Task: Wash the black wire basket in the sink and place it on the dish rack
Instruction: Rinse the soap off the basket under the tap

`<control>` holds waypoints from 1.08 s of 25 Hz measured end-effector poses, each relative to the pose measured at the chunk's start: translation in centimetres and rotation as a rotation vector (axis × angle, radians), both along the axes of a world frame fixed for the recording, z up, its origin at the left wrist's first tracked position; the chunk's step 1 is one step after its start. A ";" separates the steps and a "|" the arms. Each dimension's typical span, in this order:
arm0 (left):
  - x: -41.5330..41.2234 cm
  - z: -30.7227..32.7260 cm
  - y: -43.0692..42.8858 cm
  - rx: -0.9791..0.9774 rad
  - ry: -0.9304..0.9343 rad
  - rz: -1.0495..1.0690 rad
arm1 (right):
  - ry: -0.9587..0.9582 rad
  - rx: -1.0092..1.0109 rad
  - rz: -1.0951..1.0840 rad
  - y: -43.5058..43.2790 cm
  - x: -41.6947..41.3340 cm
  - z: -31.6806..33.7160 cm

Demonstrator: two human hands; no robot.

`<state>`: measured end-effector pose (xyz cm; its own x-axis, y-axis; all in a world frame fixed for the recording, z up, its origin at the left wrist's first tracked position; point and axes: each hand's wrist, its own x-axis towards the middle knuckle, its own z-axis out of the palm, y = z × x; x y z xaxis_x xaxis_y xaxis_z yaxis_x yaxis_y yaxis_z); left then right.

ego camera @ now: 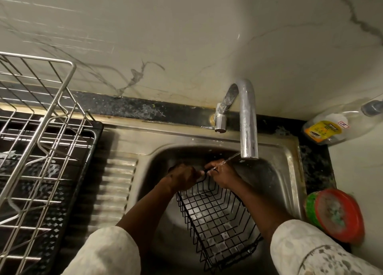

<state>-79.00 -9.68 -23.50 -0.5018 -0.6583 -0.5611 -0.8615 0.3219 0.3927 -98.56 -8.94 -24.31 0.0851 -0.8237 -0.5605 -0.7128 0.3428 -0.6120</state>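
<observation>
The black wire basket [217,218] sits inside the steel sink [291,171], tilted so its far end is lifted toward the tap [247,119] while its near end lies low in the bowl. Both hands are clamped on that raised far rim. The left hand [182,177] curls its fingers over the wire on the left, and the right hand [223,176] grips just beside it, the two nearly touching. A thin stream of water [231,159] runs from the spout onto the right hand and the rim it holds. Pale patterned sleeves [107,252] cover both forearms up to mid-arm. Left of the sink, past the ribbed draining board, stands the metal dish rack [41,129] on a black tray [97,142] — well apart from the basket. On the dark speckled table [316,171] to the right lie a clear bottle [339,127] with a yellow label, tipped on its side, and a green tub with a red lid [339,214].
</observation>
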 end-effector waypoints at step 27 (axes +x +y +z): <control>0.0 3.1 0.8 -0.074 0.015 0.281 | 0.002 -0.034 0.025 -0.6 -0.1 -0.5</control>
